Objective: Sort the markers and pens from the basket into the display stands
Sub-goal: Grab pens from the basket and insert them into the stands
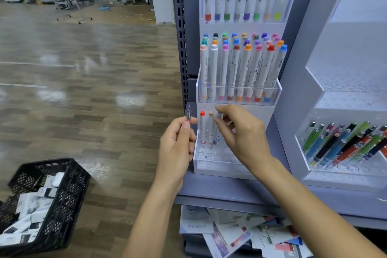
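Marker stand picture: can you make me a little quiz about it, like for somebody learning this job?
1. True or false: the left hand holds a slim silver-tipped pen.
2. Which cap colour has the leftmost white marker in the bottom tier of the clear plastic display stand? A red, B green, C black.
3. Fill in: the black plastic mesh basket sits on the wooden ____.
Key: 1 true; 2 A; 3 floor.
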The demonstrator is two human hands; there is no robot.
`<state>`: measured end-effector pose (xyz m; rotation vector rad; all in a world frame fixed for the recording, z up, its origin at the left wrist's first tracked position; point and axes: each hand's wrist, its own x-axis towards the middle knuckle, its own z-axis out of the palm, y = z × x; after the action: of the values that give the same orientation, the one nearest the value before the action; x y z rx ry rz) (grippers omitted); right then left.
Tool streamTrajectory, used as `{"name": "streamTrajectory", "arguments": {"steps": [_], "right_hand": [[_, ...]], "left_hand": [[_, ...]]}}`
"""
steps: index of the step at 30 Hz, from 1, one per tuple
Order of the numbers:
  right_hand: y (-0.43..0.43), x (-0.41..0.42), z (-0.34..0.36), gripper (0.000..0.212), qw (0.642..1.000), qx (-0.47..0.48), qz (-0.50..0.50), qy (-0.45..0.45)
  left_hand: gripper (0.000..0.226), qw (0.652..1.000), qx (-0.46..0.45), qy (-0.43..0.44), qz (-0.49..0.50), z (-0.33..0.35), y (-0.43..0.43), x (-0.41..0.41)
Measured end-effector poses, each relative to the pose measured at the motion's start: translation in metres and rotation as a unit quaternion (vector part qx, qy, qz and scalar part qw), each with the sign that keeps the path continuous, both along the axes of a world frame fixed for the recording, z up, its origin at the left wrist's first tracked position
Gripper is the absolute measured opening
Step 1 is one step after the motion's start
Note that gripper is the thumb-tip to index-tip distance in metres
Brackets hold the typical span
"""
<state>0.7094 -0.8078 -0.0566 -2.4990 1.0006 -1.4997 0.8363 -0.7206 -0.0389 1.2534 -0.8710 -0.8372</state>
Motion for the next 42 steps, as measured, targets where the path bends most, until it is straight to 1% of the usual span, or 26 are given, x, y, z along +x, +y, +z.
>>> {"name": "streamTrajectory", "arguments": {"steps": [6,10,11,13,15,17,19,20,23,27,29,30,31,32,34,36,37,39,41,42], "right_hand": [[0.004,-0.002,-0.001,0.014,0.999,0.026,-0.037,-0.001],[0.015,-0.004,0.007,0.032,0.998,0.047,-0.035,-0.007],[0.021,-0.004,0.011,0.033,0.997,0.072,-0.014,-0.032],[0.032,-0.006,0.022,0.029,0.978,0.173,0.058,-0.1],[0.038,-0.007,0.033,0.02,0.941,0.279,0.124,-0.146],[0.04,-0.012,0.039,0.013,0.906,0.344,0.152,-0.196],[0.039,-0.019,0.041,0.01,0.878,0.383,0.155,-0.242],[0.039,-0.023,0.04,0.01,0.876,0.388,0.148,-0.246],[0.038,-0.034,0.036,0.016,0.886,0.386,0.113,-0.232],[0.038,-0.055,0.031,0.02,0.898,0.363,0.068,-0.24],[0.04,-0.066,0.031,0.016,0.897,0.351,0.06,-0.261],[0.042,-0.072,0.031,0.011,0.896,0.349,0.058,-0.267],[0.043,-0.078,0.031,0.01,0.897,0.349,0.053,-0.268],[0.044,-0.086,0.03,0.014,0.898,0.35,0.046,-0.262],[0.043,-0.104,0.027,0.02,0.907,0.352,0.034,-0.228],[0.043,-0.122,0.026,0.018,0.914,0.353,0.031,-0.198],[0.044,-0.131,0.026,0.015,0.909,0.357,0.033,-0.211],[0.047,-0.148,0.032,0.018,0.897,0.356,0.044,-0.259],[0.05,-0.165,0.04,0.021,0.899,0.329,0.054,-0.284],[0.051,-0.173,0.045,0.021,0.902,0.317,0.059,-0.288]], "left_hand": [[0.024,1.0,-0.008,0.006,-0.006,0.003,0.001,0.0],[0.03,0.999,-0.008,0.015,-0.034,0.005,0.004,-0.002],[0.031,0.999,-0.006,0.025,-0.045,0.006,0.004,-0.003],[0.03,0.997,0.002,0.032,-0.069,0.007,0.005,-0.007],[0.025,0.995,0.005,0.025,-0.094,0.008,0.005,-0.012],[0.022,0.993,-0.002,0.013,-0.115,0.009,0.005,-0.017],[0.023,0.992,-0.007,-0.01,-0.125,0.009,0.004,-0.022],[0.026,0.992,-0.008,-0.021,-0.127,0.008,0.004,-0.025],[0.033,0.99,-0.017,-0.065,-0.127,0.001,-0.002,-0.032],[0.035,0.973,-0.042,-0.196,-0.11,0.0,-0.01,-0.051],[0.032,0.963,-0.072,-0.24,-0.101,0.004,-0.014,-0.065],[0.03,0.961,-0.084,-0.247,-0.094,0.006,-0.016,-0.071],[0.027,0.963,-0.092,-0.238,-0.089,0.007,-0.019,-0.077],[0.024,0.969,-0.1,-0.207,-0.088,0.008,-0.023,-0.084],[0.021,0.983,-0.108,-0.108,-0.1,0.012,-0.029,-0.098],[0.022,0.987,-0.109,-0.013,-0.119,0.016,-0.035,-0.112],[0.022,0.984,-0.11,0.031,-0.135,0.018,-0.036,-0.119],[0.02,0.973,-0.107,0.099,-0.178,0.016,-0.039,-0.131],[0.012,0.963,-0.098,0.134,-0.214,0.014,-0.041,-0.143],[0.012,0.962,-0.09,0.135,-0.219,0.012,-0.042,-0.149]]}}
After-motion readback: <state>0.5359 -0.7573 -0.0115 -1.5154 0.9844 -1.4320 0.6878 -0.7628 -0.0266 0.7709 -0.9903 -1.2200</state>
